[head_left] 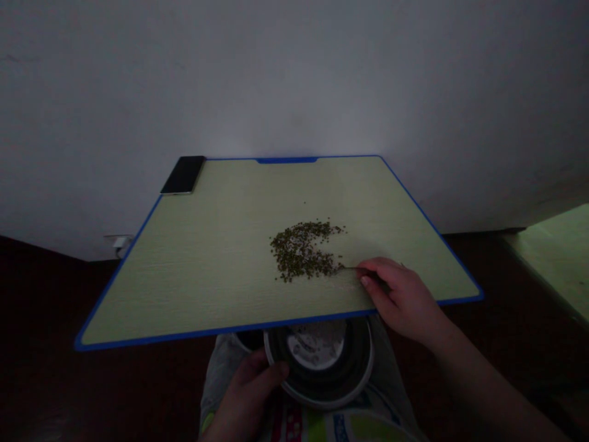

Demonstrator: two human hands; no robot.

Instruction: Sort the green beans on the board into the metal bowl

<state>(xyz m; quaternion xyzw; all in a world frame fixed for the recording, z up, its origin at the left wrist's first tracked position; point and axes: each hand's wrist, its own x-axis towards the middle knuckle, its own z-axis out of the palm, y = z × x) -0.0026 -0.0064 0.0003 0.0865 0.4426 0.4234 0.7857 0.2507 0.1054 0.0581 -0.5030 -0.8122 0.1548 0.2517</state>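
A thin metal stick (354,267) is pinched by the fingers of the right hand (400,301), and its tip is touching the near right edge of a heap of small green beans (299,252) on a pale green board (221,282) with a blue edge. A round bowl (322,396) is seen just past the board's near edge, and its rim is held by the curled left hand (248,393). A black phone (183,175) is laid at the board's far left corner.
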